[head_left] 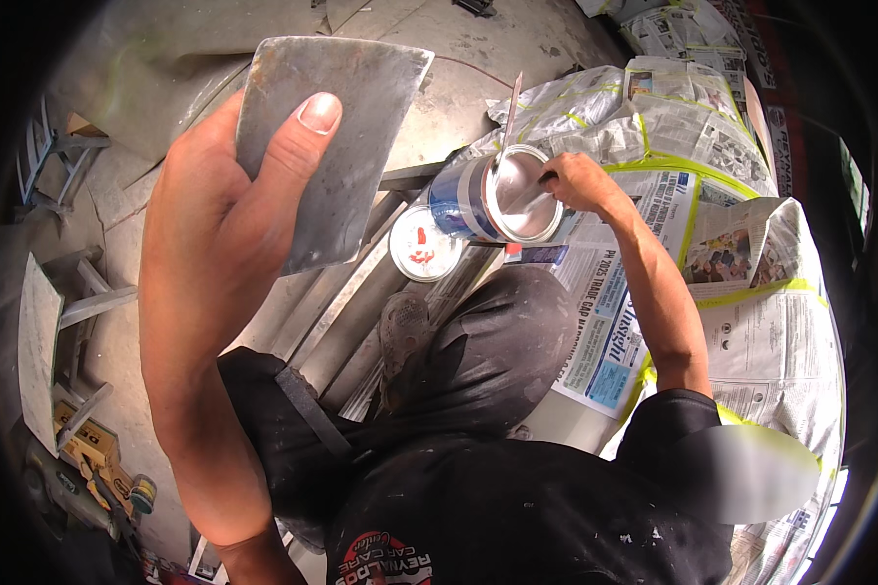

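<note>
My left hand point(234, 214) is raised and closed on a flat grey mixing board point(346, 136). The thumb lies across its face, while the fingers are hidden behind it. Over the mouth of a blue and white metal can point(454, 198), my right hand point(580, 183) grips what looks like a putty knife point(530, 197) by its dark end; its far part reaches inside. A thin flat stick point(511, 117) stands up out of the can at the far rim. Beside the can lies a round white lid point(425, 255) with red marks on it.
Newspaper point(595, 283) fixed with yellow-green tape point(688, 166) covers the large shape on the right. Metal planks point(361, 283) run beneath the can and lid. At left are a stand with a pale panel point(39, 341), a yellow-brown box point(88, 439) and a blue stand point(44, 156).
</note>
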Tool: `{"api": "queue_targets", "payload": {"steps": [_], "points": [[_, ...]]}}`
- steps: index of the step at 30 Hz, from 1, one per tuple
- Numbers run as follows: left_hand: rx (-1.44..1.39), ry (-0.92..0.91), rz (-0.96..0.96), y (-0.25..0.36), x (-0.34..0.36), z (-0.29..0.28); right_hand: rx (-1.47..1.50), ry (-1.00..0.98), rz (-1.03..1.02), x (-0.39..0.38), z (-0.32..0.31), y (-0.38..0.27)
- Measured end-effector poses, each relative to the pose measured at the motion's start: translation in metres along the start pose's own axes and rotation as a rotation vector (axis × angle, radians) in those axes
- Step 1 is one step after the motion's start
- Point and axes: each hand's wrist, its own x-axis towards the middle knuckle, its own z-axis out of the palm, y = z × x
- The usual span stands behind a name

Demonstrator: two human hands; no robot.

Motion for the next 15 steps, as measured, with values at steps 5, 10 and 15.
{"api": "queue_targets", "payload": {"steps": [5,10,15], "points": [[-0.001,0.002,-0.003,-0.001,0.000,0.000,0.075,-0.062,0.122,-0.003,-0.014,-0.012],[0.004,-0.006,0.022,-0.001,0.001,0.001,0.014,-0.048,0.058,-0.001,-0.006,-0.003],[0.001,-0.005,0.002,-0.001,0.001,0.000,0.010,-0.031,0.036,-0.002,-0.006,-0.005]]}}
